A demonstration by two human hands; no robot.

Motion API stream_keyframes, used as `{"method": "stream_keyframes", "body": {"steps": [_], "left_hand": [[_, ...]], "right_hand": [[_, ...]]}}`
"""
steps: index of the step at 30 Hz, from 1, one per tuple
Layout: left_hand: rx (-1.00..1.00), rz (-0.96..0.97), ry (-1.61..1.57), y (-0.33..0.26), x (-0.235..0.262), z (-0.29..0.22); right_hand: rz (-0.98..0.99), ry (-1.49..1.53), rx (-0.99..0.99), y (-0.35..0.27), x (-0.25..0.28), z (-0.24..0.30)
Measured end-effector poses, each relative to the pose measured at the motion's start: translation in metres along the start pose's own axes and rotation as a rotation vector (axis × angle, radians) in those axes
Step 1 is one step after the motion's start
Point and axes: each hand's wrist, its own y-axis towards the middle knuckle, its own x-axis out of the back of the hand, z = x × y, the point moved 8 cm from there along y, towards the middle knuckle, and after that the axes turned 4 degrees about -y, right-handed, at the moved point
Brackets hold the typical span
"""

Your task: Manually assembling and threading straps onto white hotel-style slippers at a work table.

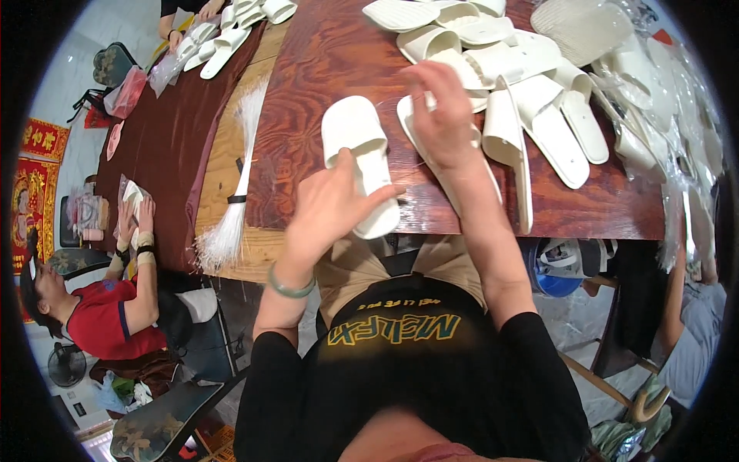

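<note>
My left hand grips a white slipper that lies on the dark wooden table near its front edge, thumb on top. My right hand reaches forward and rests on a second white slipper just to the right, its fingers curled over it; most of that slipper is hidden by my hand and forearm. A green bangle circles my left wrist.
A heap of white slippers covers the table's far right, with clear plastic bags at the right edge. A bundle of thin white strands lies on the left. A person in red sits left, handling a bagged slipper. More slippers lie far left.
</note>
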Motion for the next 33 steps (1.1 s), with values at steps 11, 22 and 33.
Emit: {"method": "stream_keyframes", "body": {"steps": [11, 22, 33], "left_hand": [[0.039, -0.295, -0.206, 0.094, -0.051, -0.004], [-0.209, -0.65, -0.265, 0.057, 0.023, 0.036], [0.408, -0.7, 0.042, 0.002, 0.176, 0.338]], "right_hand": [[0.5, -0.66, -0.088, -0.04, 0.093, 0.03], [0.496, -0.547, -0.741, -0.095, 0.166, -0.11], [0.341, 0.123, -0.89, -0.094, 0.074, -0.078]]}}
